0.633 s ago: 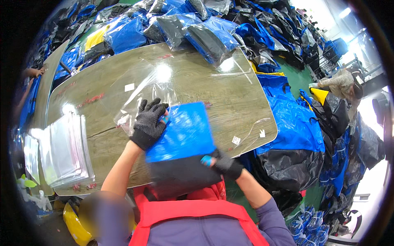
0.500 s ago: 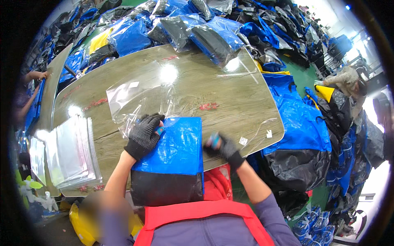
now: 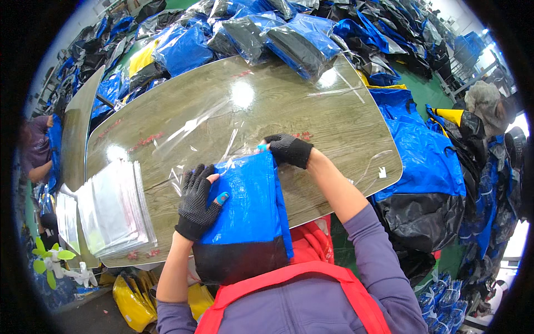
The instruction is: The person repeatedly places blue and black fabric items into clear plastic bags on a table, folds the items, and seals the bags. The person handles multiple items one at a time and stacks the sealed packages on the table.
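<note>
A folded blue-and-black sheet-like item (image 3: 242,195) hangs partly over the table's near edge, against my body. My left hand (image 3: 199,203), in a black dotted glove with blue tape on the thumb, lies along its left side with the fingers stretched out. At its far right corner is my right hand (image 3: 288,149), also gloved, its fingers closed. Blue tape shows at those fingertips, but what they pinch is hidden. Just beyond the folded item, a clear plastic bag (image 3: 194,125) lies flat on the table, its near end meeting the item's far edge.
A stack of clear plastic bags (image 3: 114,206) sits at the left of the wood-look table (image 3: 334,133). Packed blue-and-black bundles (image 3: 303,47) crowd its far edge. A large blue-and-black bag (image 3: 417,167) stands at right. Another person (image 3: 39,147) is at far left.
My right hand has moved up and left from beside the folded item to its far right corner. My left hand has shifted down its left side, fingers now stretched out.
</note>
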Demonstrator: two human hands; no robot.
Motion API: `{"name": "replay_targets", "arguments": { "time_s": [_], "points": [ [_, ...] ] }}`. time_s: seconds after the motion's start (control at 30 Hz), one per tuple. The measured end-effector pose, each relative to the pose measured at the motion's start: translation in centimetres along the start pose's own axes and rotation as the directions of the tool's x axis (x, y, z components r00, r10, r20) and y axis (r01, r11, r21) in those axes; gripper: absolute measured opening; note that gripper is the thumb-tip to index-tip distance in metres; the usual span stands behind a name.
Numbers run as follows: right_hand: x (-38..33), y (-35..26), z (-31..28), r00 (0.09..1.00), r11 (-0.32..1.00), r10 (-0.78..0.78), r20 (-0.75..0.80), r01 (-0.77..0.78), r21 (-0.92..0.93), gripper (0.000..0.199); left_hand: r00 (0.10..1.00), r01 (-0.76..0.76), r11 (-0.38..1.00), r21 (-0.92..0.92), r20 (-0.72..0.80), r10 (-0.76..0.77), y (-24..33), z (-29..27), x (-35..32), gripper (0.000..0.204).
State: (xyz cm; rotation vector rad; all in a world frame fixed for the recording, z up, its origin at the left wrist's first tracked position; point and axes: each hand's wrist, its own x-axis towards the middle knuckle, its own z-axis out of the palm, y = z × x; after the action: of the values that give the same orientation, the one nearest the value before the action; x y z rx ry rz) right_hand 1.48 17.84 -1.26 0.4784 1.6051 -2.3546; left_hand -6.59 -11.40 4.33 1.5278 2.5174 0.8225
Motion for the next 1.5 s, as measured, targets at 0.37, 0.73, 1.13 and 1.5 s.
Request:
{"name": "replay_targets", "arguments": {
  "time_s": [0.37, 0.73, 1.13, 1.5],
  "points": [
    [-5.6, 2.0, 1.8, 0.960, 0.968, -0.145, -0.238, 0.088, -0.235, 0.033, 0.971, 0.139, 0.977, -0.163, -0.173, -0.167, -1.9, 2.2, -0.9, 0.049],
    [-13.2, 6.3, 6.9, 0.957, 0.808, -0.190, -0.217, 0.027, -0.589, 0.046, 0.684, 0.613, 0.114, -0.782, 0.453, -0.572, -6.1, 0.2, -2.1, 0.051],
    [-16.4, 5.7, 10.7, 0.917, 0.873, -0.275, -0.290, 0.112, -0.474, 0.090, 0.874, 0.445, 0.010, -0.895, 0.432, -0.223, 3.5, 0.2, -6.8, 0.089],
    [-9.1, 5.1, -3.9, 0.665, 0.867, -0.446, -0.599, 0.155, -0.474, 0.031, 0.783, 0.595, 0.093, -0.798, 0.551, -0.289, -0.5, 2.4, 0.6, 0.064]
  ]
}}
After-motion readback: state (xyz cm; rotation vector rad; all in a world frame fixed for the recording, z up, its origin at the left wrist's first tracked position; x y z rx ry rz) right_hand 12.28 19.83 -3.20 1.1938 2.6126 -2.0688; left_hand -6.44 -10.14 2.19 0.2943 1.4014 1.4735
